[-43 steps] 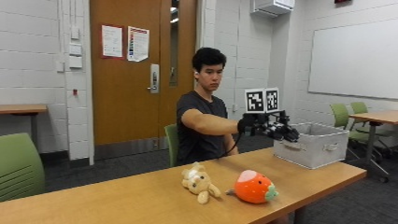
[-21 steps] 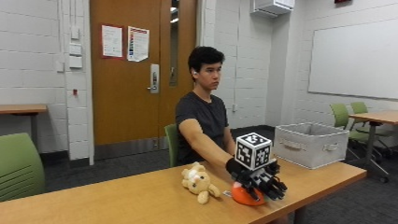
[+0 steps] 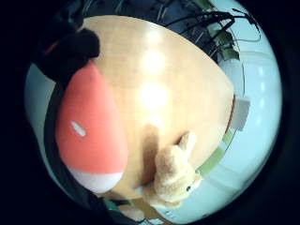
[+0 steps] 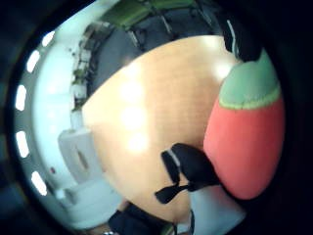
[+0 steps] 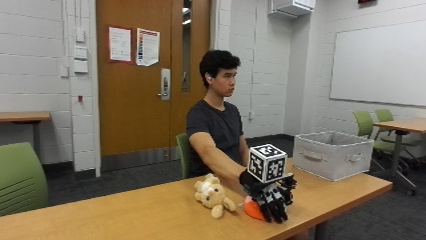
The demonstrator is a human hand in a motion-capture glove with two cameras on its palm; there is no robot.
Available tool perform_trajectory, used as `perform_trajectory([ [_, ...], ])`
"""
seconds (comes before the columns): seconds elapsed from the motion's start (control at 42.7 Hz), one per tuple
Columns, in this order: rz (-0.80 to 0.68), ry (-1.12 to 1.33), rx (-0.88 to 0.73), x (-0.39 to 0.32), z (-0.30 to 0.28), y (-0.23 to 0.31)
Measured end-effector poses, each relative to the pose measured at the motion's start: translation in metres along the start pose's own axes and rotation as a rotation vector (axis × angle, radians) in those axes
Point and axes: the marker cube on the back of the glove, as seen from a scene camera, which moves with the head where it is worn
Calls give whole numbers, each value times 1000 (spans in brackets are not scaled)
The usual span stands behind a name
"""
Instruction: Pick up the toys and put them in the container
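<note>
Fingers (image 5: 274, 209) curled down over the orange toy (image 5: 252, 210), gloved right hand (image 5: 269, 197) draped on top of it, toy pressed against the wooden table (image 5: 133, 215). In the palm views, orange plush (image 3: 91, 136) with a white end and a green cap (image 4: 249, 85), black-gloved fingertips wrapped at its edges. Cream teddy bear (image 5: 213, 196) sitting upright just beside, at the toy's 9 o'clock, apart from the hand. Grey fabric container (image 5: 333, 154) with handles standing well apart at 2 o'clock, near the table's far end. No legible writing anywhere: two posted sheets (image 5: 134, 46) on the wooden door (image 5: 150, 80), text too small to read. Whiteboard (image 5: 379, 62) on the painted block wall, green chairs (image 5: 379, 125) by another table behind. Nothing between toy and container.
</note>
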Motion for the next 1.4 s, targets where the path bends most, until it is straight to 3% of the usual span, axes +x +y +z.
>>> perform_trajectory([
  [0.538, 30, -56, 78, -10, -24, 20],
  [0.796, -9, -120, 134, -37, -108, 44],
  [1.053, -137, -101, 267, -132, -222, 72],
  [1.24, -323, -101, 331, -257, -276, 109],
  [1.357, -556, -114, 346, -327, -287, 139],
  [1.404, -565, -136, 337, -356, -288, 147],
])
